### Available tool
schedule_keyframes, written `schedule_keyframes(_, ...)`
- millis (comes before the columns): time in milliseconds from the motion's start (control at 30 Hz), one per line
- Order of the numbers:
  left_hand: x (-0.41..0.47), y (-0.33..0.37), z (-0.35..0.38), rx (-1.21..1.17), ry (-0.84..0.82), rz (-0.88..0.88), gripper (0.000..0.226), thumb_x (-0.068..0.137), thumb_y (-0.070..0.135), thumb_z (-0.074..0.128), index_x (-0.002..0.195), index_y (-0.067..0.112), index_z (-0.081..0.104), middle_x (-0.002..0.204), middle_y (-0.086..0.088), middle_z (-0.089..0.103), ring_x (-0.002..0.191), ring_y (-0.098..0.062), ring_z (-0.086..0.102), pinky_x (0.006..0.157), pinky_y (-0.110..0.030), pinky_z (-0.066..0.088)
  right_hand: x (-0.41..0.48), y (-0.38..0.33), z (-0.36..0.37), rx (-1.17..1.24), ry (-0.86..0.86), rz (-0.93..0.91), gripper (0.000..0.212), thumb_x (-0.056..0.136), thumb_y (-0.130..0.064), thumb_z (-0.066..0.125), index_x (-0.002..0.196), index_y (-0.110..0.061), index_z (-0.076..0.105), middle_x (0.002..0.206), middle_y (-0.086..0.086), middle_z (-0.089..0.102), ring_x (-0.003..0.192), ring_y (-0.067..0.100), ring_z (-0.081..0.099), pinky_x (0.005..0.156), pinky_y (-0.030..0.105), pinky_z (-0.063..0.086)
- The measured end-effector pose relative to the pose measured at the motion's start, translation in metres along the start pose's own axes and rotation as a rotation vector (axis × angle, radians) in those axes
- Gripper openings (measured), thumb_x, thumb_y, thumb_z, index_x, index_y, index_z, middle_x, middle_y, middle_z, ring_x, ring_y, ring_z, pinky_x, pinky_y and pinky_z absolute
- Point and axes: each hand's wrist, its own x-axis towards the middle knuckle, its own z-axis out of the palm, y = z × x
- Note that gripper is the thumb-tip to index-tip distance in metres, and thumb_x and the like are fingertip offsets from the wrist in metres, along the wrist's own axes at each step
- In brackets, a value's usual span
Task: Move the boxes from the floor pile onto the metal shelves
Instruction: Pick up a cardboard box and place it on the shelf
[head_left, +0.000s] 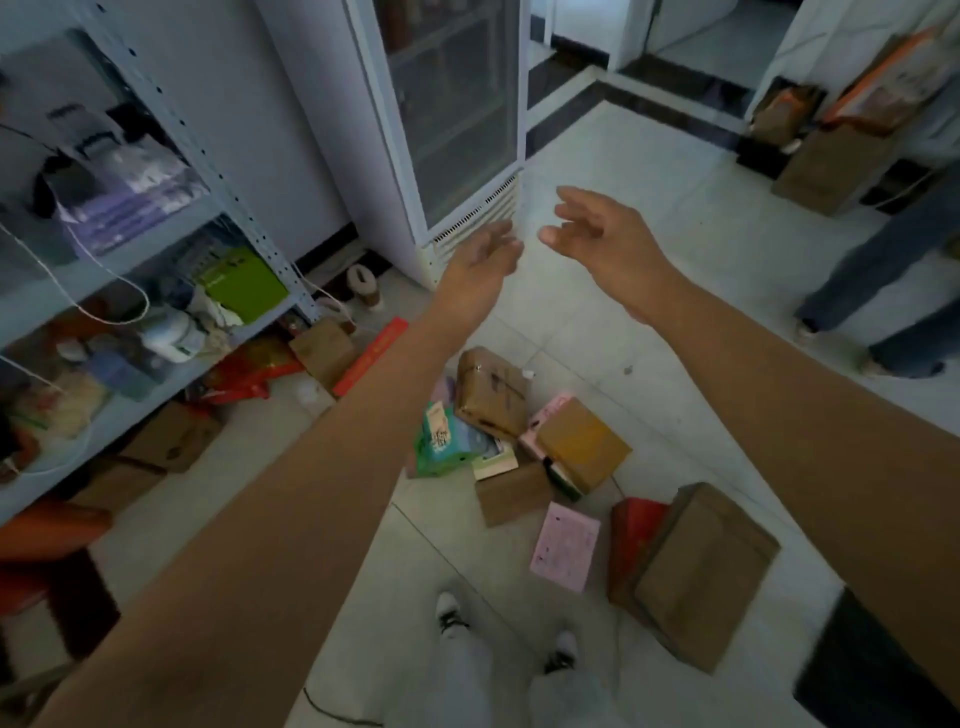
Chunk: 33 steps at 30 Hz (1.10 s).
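Boxes (540, 447) lie jumbled at mixed angles; left grip (480, 260), right grip (602, 234) spread, empty.

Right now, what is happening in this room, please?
A person stands over a pile of boxes on the floor, both arms stretched forward. The left hand and right hand are open and hold nothing. The boxes lie untouched; the metal shelves at the left already carry other goods.
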Motion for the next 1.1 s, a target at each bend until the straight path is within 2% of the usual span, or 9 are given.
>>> schedule_keyframes(100,-0.009,-0.025,0.041,0.013,-0.083,-0.050,0.040,0.102,0.017,0.051,0.141,0.008,0.048,0.120,-0.003,0.056,0.105,-0.014,0.056,0.062,0.001,0.043,-0.029,0.044,-0.025,0.069,0.060,0.114,0.060,0.088,-0.028,0.073,0.142,-0.019,0.048,0.140,0.005,0.054,0.127,0.018,0.053,0.110,0.039,0.043)
schedule_keyframes(233,-0.015,-0.069,0.094,0.012,-0.221,-0.133,0.040,0.102,0.014,0.050,0.141,0.007,0.047,0.118,-0.004,0.055,0.106,-0.015,0.054,0.062,-0.002,0.044,-0.075,0.098,-0.052,0.132,0.192,0.277,0.058,0.089,-0.020,0.072,0.141,-0.012,0.049,0.139,0.007,0.052,0.123,0.016,0.054,0.099,0.018,0.046)
schedule_keyframes(367,-0.031,-0.119,0.141,0.042,-0.395,-0.233,0.042,0.101,0.024,0.051,0.143,0.017,0.047,0.129,0.001,0.056,0.112,-0.014,0.058,0.083,-0.016,0.043,-0.126,0.146,-0.071,0.147,0.308,0.410,0.059,0.087,-0.020,0.073,0.141,-0.013,0.049,0.138,0.005,0.053,0.120,0.014,0.057,0.084,0.010,0.048)
schedule_keyframes(500,-0.055,-0.154,0.180,0.062,-0.495,-0.311,0.045,0.101,0.028,0.050,0.145,0.021,0.045,0.128,0.004,0.055,0.113,-0.010,0.057,0.086,-0.020,0.043,-0.174,0.187,-0.087,0.197,0.405,0.519,0.057,0.089,-0.012,0.070,0.142,-0.009,0.047,0.143,0.011,0.049,0.114,0.012,0.055,0.072,0.002,0.048)
schedule_keyframes(667,-0.075,-0.180,0.222,0.141,-0.577,-0.354,0.046,0.102,0.027,0.048,0.147,0.019,0.042,0.129,0.003,0.053,0.115,-0.010,0.055,0.082,-0.013,0.043,-0.216,0.234,-0.108,0.134,0.438,0.594,0.064,0.089,-0.027,0.071,0.146,-0.017,0.044,0.145,0.004,0.050,0.124,0.010,0.051,0.084,0.009,0.043)
schedule_keyframes(833,-0.084,-0.210,0.265,0.217,-0.570,-0.406,0.047,0.099,0.032,0.048,0.146,0.024,0.043,0.147,-0.003,0.048,0.132,-0.018,0.049,0.111,-0.039,0.039,-0.247,0.288,-0.129,0.144,0.482,0.688,0.063,0.089,-0.035,0.070,0.145,-0.021,0.045,0.145,0.001,0.050,0.111,0.005,0.053,0.068,0.007,0.041)
schedule_keyframes(967,-0.096,-0.253,0.302,0.305,-0.520,-0.475,0.054,0.095,0.039,0.048,0.146,0.023,0.043,0.149,-0.002,0.047,0.135,-0.020,0.046,0.113,-0.046,0.037,-0.267,0.347,-0.143,0.230,0.490,0.771,0.053,0.093,-0.027,0.066,0.142,-0.015,0.047,0.130,-0.001,0.058,0.117,0.016,0.057,0.061,0.005,0.043)
schedule_keyframes(1033,-0.098,-0.291,0.323,0.340,-0.455,-0.521,0.066,0.082,0.053,0.049,0.143,0.028,0.048,0.145,0.000,0.051,0.132,-0.020,0.049,0.111,-0.047,0.039,-0.274,0.382,-0.148,0.274,0.505,0.832,0.051,0.091,-0.030,0.069,0.137,-0.016,0.051,0.122,-0.002,0.063,0.111,0.017,0.060,0.068,0.011,0.047)
schedule_keyframes(1100,-0.099,-0.311,0.341,0.361,-0.402,-0.569,0.063,0.083,0.051,0.050,0.141,0.027,0.050,0.141,-0.005,0.053,0.130,-0.023,0.050,0.111,-0.046,0.039,-0.274,0.415,-0.152,0.248,0.469,0.846,0.047,0.088,-0.033,0.072,0.130,-0.021,0.055,0.123,-0.002,0.062,0.102,0.014,0.062,0.073,0.018,0.047)
